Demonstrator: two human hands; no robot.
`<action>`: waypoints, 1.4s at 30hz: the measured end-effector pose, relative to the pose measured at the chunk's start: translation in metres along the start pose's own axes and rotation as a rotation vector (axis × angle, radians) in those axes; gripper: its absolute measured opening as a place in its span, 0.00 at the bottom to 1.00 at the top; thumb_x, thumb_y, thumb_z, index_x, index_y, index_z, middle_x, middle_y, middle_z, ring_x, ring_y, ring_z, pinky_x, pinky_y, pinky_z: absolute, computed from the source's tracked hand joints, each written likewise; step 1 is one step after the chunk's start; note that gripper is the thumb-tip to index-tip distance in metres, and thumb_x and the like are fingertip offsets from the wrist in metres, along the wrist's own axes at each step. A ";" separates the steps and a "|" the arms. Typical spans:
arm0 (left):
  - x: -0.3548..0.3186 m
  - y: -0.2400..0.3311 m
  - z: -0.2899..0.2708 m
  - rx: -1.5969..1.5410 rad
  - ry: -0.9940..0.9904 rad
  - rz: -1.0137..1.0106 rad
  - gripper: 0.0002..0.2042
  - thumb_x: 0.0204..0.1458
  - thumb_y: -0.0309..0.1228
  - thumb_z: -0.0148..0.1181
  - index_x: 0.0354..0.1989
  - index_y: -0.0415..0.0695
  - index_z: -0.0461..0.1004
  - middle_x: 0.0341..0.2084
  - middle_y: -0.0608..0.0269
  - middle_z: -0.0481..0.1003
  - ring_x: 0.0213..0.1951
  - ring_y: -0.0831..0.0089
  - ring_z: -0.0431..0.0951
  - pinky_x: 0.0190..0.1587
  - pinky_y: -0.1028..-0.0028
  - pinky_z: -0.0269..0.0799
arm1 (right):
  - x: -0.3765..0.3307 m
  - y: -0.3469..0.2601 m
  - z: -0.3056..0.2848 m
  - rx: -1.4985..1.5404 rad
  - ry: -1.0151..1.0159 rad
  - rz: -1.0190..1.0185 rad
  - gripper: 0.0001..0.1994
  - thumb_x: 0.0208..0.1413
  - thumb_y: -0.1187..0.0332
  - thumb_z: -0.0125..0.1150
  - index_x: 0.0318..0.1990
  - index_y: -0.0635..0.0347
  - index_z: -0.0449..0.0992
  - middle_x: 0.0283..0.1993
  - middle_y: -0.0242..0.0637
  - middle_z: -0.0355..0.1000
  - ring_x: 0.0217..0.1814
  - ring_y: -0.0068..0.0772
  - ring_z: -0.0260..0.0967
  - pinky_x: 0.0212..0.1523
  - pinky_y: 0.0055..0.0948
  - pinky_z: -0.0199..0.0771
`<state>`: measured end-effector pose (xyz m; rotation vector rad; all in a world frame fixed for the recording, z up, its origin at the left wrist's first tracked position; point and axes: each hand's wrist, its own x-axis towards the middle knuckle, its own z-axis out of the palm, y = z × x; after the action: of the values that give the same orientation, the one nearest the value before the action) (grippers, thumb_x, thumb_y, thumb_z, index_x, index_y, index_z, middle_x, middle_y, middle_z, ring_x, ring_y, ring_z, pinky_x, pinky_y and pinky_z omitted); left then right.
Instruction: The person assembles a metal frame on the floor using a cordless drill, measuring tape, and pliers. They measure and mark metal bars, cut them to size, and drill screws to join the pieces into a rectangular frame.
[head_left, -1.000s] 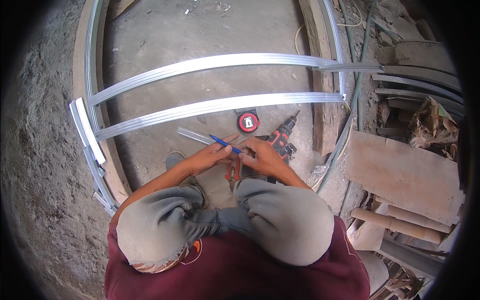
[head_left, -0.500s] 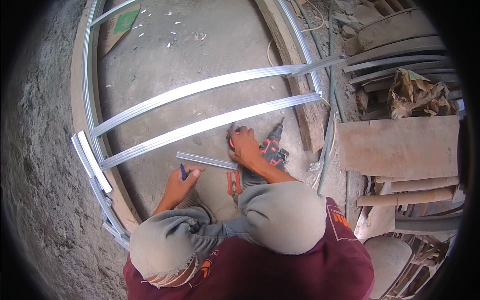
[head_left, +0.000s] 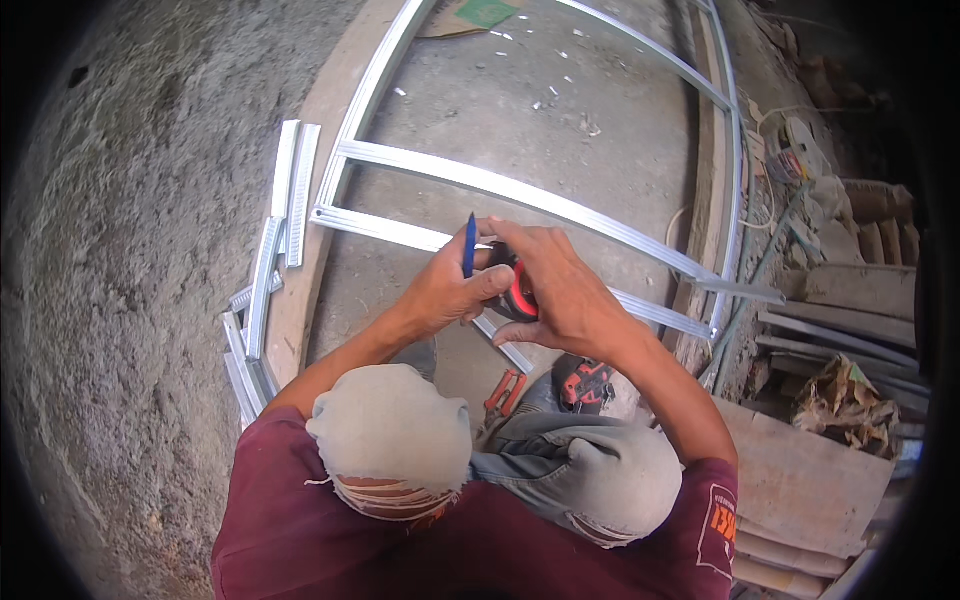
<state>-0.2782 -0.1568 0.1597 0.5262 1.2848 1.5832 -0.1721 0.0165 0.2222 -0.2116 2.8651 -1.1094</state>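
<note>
I squat over a concrete floor. My right hand [head_left: 565,295] grips a round red and black tape measure [head_left: 520,295] in front of my knees. My left hand [head_left: 445,290] holds a blue pen [head_left: 469,245] upright and its thumb presses against the tape measure. Both hands hover over a short loose metal strip [head_left: 510,350] on the floor. Beyond them lies a frame of silver metal channels [head_left: 480,180] with two cross rails.
Red-handled snips [head_left: 503,392] and a black and red power drill [head_left: 585,382] lie by my knees. Short metal offcuts [head_left: 265,280] are stacked at the left along a wooden board. Planks, boards and scrap [head_left: 830,390] pile up at the right.
My right hand picked the tape measure up from the floor and brought it to my left hand, which rose with the pen. The view tilted further forward over the frame.
</note>
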 end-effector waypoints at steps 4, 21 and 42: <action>-0.018 0.017 -0.036 -0.161 0.043 0.137 0.37 0.55 0.54 0.66 0.63 0.41 0.60 0.34 0.59 0.76 0.23 0.84 0.71 0.22 0.83 0.63 | 0.043 0.002 0.024 0.839 0.270 0.142 0.56 0.45 0.40 0.73 0.76 0.52 0.47 0.74 0.50 0.50 0.72 0.51 0.56 0.72 0.48 0.59; -0.011 -0.015 -0.066 -0.315 0.284 0.055 0.25 0.58 0.35 0.67 0.60 0.34 0.68 0.39 0.61 0.77 0.19 0.88 0.65 0.19 0.85 0.56 | 0.052 0.013 0.039 0.235 0.056 0.156 0.41 0.43 0.56 0.70 0.65 0.64 0.63 0.52 0.52 0.68 0.56 0.54 0.68 0.55 0.43 0.70; -0.027 0.033 -0.148 -0.009 0.443 0.044 0.09 0.59 0.34 0.67 0.37 0.43 0.74 0.18 0.78 0.66 0.14 0.90 0.55 0.16 0.84 0.49 | -0.054 0.069 -0.006 -0.297 0.075 0.401 0.33 0.46 0.54 0.64 0.64 0.49 0.71 0.48 0.51 0.70 0.52 0.53 0.69 0.50 0.50 0.75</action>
<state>-0.3999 -0.2494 0.1453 0.2000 1.5989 1.8051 -0.1266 0.0788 0.1801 0.3853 2.9363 -0.6316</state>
